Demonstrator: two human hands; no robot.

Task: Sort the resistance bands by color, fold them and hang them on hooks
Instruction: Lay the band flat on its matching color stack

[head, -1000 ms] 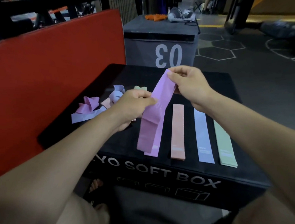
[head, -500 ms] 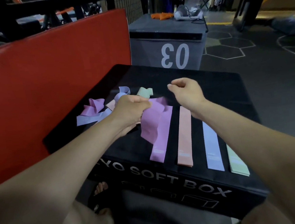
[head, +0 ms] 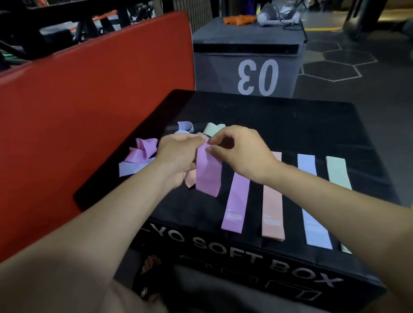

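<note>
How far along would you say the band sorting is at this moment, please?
Partly done. Four bands lie flat in a row on the black box: purple, peach, blue, green. Both hands, left and right, pinch a second purple band. A tangled pile remains unsorted. No hooks are visible.

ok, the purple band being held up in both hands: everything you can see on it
The held purple band is a flat, matte strip that looks like stretchy fabric, light purple, apparently doubled over. Its top edge is pinched between the left hand and the right hand; the lower end hangs free, tilted, just above the black soft box. It sits left of the flat purple band and partly covers a peach band.
</note>
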